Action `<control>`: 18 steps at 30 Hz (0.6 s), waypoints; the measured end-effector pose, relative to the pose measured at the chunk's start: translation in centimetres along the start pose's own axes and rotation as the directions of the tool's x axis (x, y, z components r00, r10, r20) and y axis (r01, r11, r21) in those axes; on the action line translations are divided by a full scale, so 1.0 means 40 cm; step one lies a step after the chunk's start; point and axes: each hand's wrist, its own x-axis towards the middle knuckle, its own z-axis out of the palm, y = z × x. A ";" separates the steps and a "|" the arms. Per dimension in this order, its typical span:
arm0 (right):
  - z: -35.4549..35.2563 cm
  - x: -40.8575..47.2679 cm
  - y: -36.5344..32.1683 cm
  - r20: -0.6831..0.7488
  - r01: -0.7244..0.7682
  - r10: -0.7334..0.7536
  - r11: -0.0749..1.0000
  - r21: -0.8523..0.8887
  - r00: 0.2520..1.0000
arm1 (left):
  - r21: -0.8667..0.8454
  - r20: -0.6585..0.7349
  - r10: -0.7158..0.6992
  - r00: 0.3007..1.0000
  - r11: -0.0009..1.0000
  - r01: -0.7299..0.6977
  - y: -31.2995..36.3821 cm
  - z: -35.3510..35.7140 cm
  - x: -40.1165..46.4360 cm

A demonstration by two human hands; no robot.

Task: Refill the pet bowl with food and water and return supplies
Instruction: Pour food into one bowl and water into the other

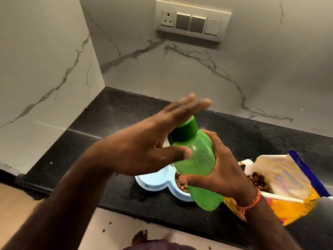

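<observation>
The translucent green plastic water bottle [196,165] is held above the pale blue double pet bowl [158,181], and its long axis is tilted, with the dark green screw cap [183,130] pointing to about 11 o'clock and the base to about 5 o'clock. The right hand [221,172] is wrapped around the lower body of the bottle, with the fingers and thumb curled on it. The left hand [147,143] is spread flat with straight fingers; it grasps nothing and lies at about 9 o'clock from the cap, just beside it, so it is judged to be the nearer hand for unscrewing. Kibble is seen in the right compartment of the bowl. The opened yellow and blue pet food bag [281,183] lies at 3 o'clock on the black stone counter [126,109].
</observation>
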 end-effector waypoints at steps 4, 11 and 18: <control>0.003 -0.005 0.008 0.049 -0.006 0.011 0.995 -0.101 0.999 | -0.074 -0.150 -0.106 0.983 0.993 0.096 -0.013 -0.019 0.005; 0.008 -0.006 0.010 0.022 -0.018 0.022 0.985 -0.170 1.000 | -0.347 -0.598 -0.284 0.749 0.935 0.077 -0.038 -0.038 -0.014; -0.017 0.014 0.036 0.039 -0.040 0.059 0.926 -0.377 0.997 | -0.573 -0.533 -0.481 0.696 0.810 0.122 -0.121 -0.038 -0.072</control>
